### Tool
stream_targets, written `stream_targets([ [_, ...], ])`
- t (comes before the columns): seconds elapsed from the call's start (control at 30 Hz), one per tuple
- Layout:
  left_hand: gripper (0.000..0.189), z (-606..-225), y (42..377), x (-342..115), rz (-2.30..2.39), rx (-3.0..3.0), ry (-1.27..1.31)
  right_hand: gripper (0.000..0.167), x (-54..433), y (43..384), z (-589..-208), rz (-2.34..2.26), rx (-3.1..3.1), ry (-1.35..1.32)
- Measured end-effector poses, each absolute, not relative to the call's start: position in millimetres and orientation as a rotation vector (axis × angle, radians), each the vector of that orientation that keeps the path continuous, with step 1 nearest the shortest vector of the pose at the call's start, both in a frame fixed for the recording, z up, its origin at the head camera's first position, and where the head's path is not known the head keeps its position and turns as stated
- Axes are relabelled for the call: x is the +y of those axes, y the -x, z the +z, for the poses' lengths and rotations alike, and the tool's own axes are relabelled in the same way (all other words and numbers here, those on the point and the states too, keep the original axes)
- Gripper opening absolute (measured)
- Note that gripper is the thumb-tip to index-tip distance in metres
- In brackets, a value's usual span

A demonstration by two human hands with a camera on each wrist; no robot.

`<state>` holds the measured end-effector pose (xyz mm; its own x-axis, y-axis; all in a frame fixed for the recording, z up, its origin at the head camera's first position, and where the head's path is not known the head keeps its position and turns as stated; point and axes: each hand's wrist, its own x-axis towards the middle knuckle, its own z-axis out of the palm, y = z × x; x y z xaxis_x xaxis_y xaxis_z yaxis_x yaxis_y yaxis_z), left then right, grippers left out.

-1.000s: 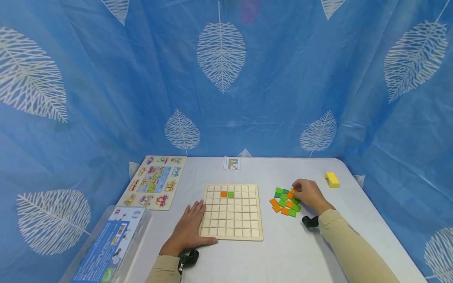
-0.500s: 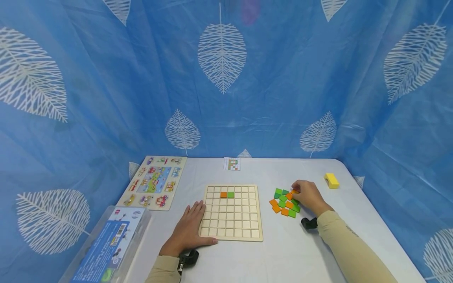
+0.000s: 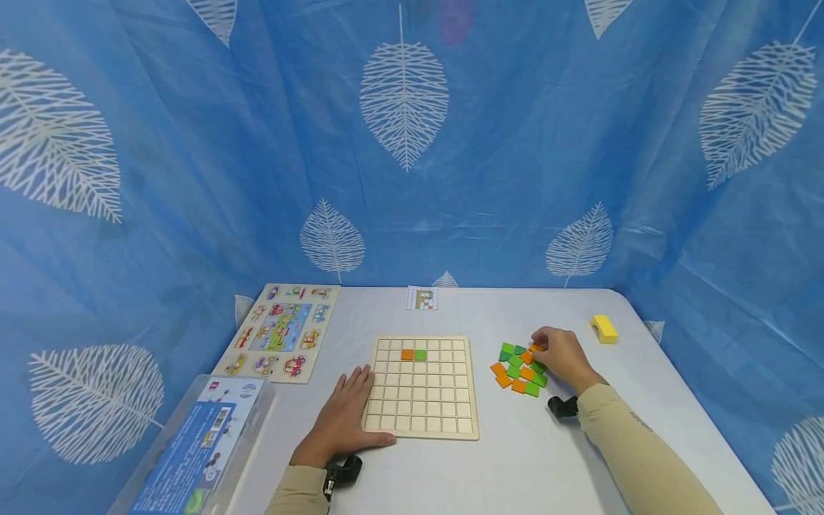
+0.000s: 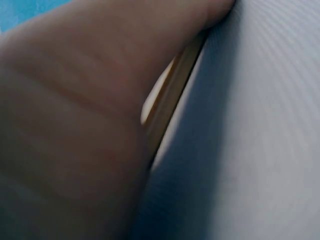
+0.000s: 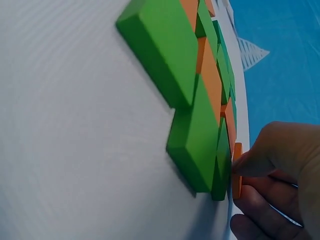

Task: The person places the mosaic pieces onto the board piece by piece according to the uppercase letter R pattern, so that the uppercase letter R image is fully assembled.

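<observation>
A wooden grid board (image 3: pixel 421 387) lies mid-table with one orange square (image 3: pixel 407 354) and one green square (image 3: pixel 420 354) set in its second row. My left hand (image 3: pixel 344 415) rests flat on the table against the board's left edge, and the left wrist view shows only the palm beside the board's edge (image 4: pixel 170 95). To the right is a pile of green and orange square tiles (image 3: pixel 518 368). My right hand (image 3: pixel 558 352) is at the pile's far right side, its thumb and fingers pinching an orange tile (image 5: pixel 237 170).
A vehicle peg puzzle (image 3: pixel 280 329) lies at the left. A clear plastic box (image 3: pixel 199 443) sits at the near left corner. A small pattern card (image 3: pixel 422 297) lies behind the board, and a yellow block (image 3: pixel 604 327) sits far right. Blue leaf-print cloth surrounds the table.
Almost nothing differs: my right hand has stayed at the pile's far right edge, and my left hand has not moved.
</observation>
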<state>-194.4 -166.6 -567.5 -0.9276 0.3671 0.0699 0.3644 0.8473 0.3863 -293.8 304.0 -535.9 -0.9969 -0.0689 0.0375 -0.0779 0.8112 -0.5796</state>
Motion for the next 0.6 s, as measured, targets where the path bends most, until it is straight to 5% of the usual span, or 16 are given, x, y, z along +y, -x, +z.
stream_targets([
  [0.6,0.14,-566.5,193.7,-166.1,0.616,3.022,-0.609,0.032,287.0,295.7,-528.8,1.051,-2.929,-0.154],
])
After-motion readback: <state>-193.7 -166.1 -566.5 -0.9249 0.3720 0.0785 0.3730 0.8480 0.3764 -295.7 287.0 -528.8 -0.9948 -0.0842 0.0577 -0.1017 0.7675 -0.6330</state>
